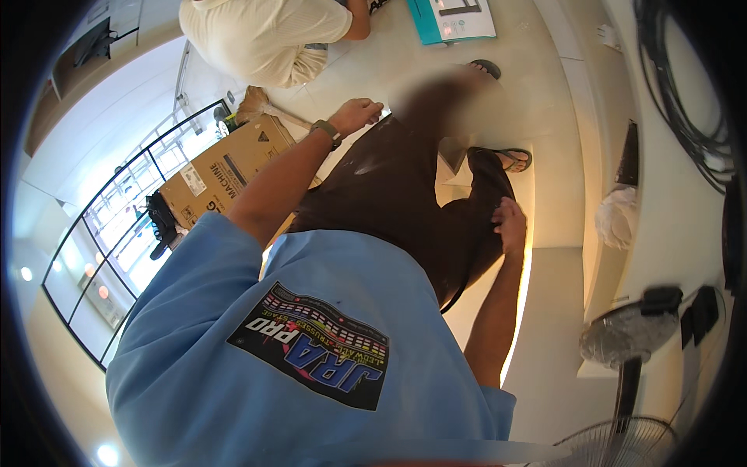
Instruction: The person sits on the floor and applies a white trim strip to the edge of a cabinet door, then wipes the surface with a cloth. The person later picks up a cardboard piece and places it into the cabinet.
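My left hand (358, 115), with a dark watch on its wrist, is held out past my left thigh with the fingers drawn together. What those fingers hold, if anything, is too small to make out. Against the outer side of my right leg, my right hand (510, 223) rests with curled fingers touching the dark brown trousers (373, 183). Whether it pinches the cloth is hidden. A sandal (506, 158) shows on one foot, and a blurred patch covers part of my other leg.
Another person in a cream shirt (261, 39) is close by at the upper left. A cardboard box (226, 171) stands left, by a black-framed railing (85, 226). A teal-and-white carton (454, 19) lies ahead. Right are coiled black cables (685, 101), a plastic-wrapped round object (630, 338) and a fan (615, 444).
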